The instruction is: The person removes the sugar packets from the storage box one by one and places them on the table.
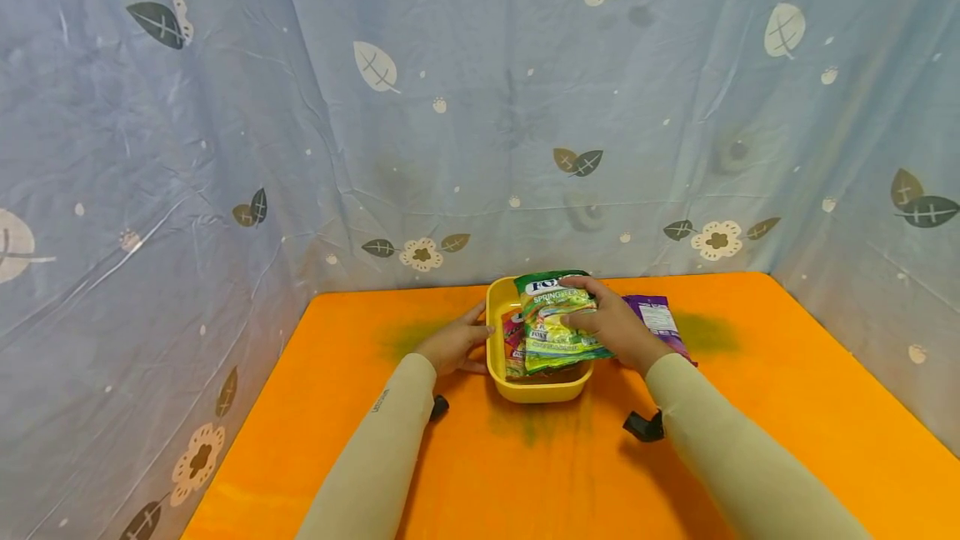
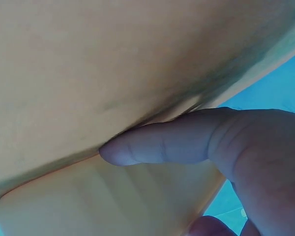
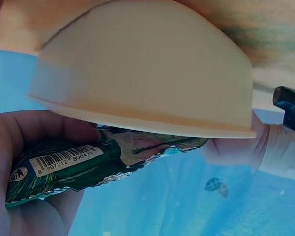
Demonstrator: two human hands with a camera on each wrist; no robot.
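My right hand [image 1: 617,325] grips a green candy bag [image 1: 555,352] marked "FOX'S" and "SPRING TEA". The bag lies slanted over the right part of a yellow plastic tub [image 1: 536,392]. In the right wrist view, the bag's barcode side [image 3: 69,162] shows between thumb and fingers, close to the tub's rim [image 3: 152,128]. My left hand [image 1: 453,344] touches the tub's left side with extended fingers, one of them straight along its wall in the left wrist view [image 2: 162,140]. Inside the tub lies a red candy packet [image 1: 513,333], partly covered by the green bag.
A purple packet [image 1: 660,319] lies on the orange table [image 1: 765,407], right of the tub and partly behind my right hand. Black straps [image 1: 645,426] hang at the wrists. Patterned blue-grey curtains [image 1: 480,123] enclose the table at the back and sides.
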